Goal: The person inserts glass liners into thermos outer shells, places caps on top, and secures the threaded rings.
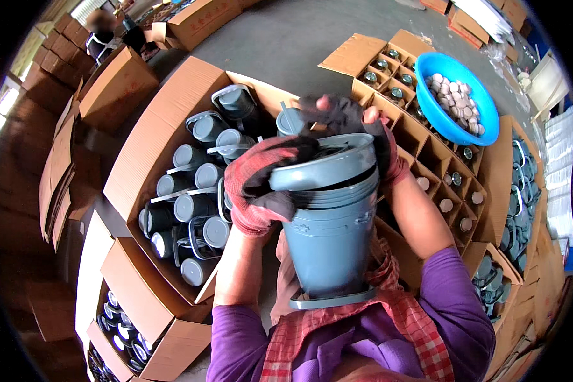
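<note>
A blue-grey plastic pail (331,235) is in front of my chest, its mouth away from me. Its lid (328,169) sits tilted over the mouth, with a dark gap beneath the near edge. A flat handle band (333,299) crosses the pail's lower end. My left hand (267,181), in a red and black glove, grips the lid's left side, thumb by the pail's rim. My right hand (356,124), gloved alike with bare fingertips, is closed around the lid's far right edge; some of its fingers are hidden behind the lid.
An open carton (165,137) at left holds several similar pails. At right, a divided carton (436,149) holds capped glass bottles, with a blue basin (426,105) of round caps resting on it. More cartons with dark parts (519,197) line the right edge. A person (102,38) is far left.
</note>
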Available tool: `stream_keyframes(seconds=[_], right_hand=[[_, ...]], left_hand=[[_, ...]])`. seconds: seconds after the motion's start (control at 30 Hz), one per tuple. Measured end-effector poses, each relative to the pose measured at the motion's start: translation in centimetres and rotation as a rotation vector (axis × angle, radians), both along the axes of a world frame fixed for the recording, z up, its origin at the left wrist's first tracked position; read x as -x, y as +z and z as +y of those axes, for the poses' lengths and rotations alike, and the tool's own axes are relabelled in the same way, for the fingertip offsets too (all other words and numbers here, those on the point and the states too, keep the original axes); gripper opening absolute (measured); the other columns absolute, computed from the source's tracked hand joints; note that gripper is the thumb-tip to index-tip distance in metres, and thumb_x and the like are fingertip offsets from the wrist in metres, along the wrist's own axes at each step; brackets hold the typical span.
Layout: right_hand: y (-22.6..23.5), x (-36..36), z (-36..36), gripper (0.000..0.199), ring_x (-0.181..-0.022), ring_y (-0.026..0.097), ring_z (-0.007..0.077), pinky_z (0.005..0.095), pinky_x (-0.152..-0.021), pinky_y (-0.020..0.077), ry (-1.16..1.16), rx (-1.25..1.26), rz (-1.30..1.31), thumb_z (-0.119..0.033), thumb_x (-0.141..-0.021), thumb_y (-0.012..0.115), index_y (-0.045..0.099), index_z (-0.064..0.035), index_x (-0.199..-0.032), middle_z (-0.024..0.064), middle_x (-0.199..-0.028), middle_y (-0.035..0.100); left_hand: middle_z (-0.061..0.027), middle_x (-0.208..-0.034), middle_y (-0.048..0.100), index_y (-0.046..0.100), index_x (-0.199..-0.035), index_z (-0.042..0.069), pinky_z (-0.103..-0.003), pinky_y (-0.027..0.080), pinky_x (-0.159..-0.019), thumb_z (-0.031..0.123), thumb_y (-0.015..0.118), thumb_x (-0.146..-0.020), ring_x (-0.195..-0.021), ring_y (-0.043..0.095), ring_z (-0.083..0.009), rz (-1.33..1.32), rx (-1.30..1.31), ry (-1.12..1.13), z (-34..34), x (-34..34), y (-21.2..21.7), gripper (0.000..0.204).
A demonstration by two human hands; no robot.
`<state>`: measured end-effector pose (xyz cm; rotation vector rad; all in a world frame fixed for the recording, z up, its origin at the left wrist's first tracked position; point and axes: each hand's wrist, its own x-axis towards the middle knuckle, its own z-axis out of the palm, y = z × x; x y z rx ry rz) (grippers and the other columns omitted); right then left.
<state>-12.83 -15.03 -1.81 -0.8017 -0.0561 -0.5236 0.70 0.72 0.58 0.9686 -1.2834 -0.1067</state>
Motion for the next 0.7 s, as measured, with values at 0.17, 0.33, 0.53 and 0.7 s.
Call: stream_keyframes(seconds=[0.17, 0.33, 0.53, 0.7], right_hand=[[-0.2, 0.0, 0.9, 0.053, -0.069, 0.052, 0.023, 0.0344, -0.069, 0.0438, -0.265, 0.319, -0.309, -0.055, -0.088, 0.044, 0.047, -0.0056, -0.068, 0.0107, -0.069, 0.051], [1.2, 0.7, 0.2, 0.039, -0.067, 0.051, 0.0244, 0.0372, -0.068, 0.0437, -0.347, 0.453, -0.287, -0.038, -0.086, 0.051, 0.043, -0.0072, -0.063, 0.0062, -0.063, 0.045], [1.8, 1.3, -0.2, 0.031, -0.067, 0.051, 0.0265, 0.0344, -0.068, 0.0444, -0.334, 0.551, -0.284, -0.032, -0.082, 0.05, 0.047, -0.006, -0.065, 0.0093, -0.063, 0.05], [2.2, 3.3, 0.2, 0.04, -0.07, 0.053, 0.0261, 0.0346, -0.066, 0.0439, -0.387, 0.748, -0.203, -0.043, -0.082, 0.052, 0.049, -0.0038, -0.073, 0.0103, -0.072, 0.054]], left_hand=[[-0.0159, -0.081, 0.066, 0.067, -0.077, 0.0, -0.035, 0.05, -0.07, 0.052, 0.067, -0.068, -0.074, 0.064, -0.0283, -0.073, -0.022, -0.103, -0.7, 0.2, 2.4, 0.053], [-0.0153, -0.078, 0.066, 0.066, -0.074, 0.0, -0.035, 0.05, -0.067, 0.049, 0.071, -0.063, -0.072, 0.064, -0.0281, -0.042, 0.018, -0.082, -0.6, 0.4, 2.1, 0.05], [-0.0142, -0.077, 0.065, 0.064, -0.073, 0.002, -0.038, 0.05, -0.067, 0.043, 0.071, -0.07, -0.071, 0.063, -0.0294, -0.096, 0.112, -0.168, -0.7, 0.3, 2.2, 0.042], [-0.0164, -0.089, 0.065, 0.065, -0.081, 0.002, -0.042, 0.051, -0.073, 0.04, 0.076, -0.066, -0.081, 0.064, -0.0336, -0.211, 0.027, -0.144, 0.6, -0.1, 1.7, 0.042]])
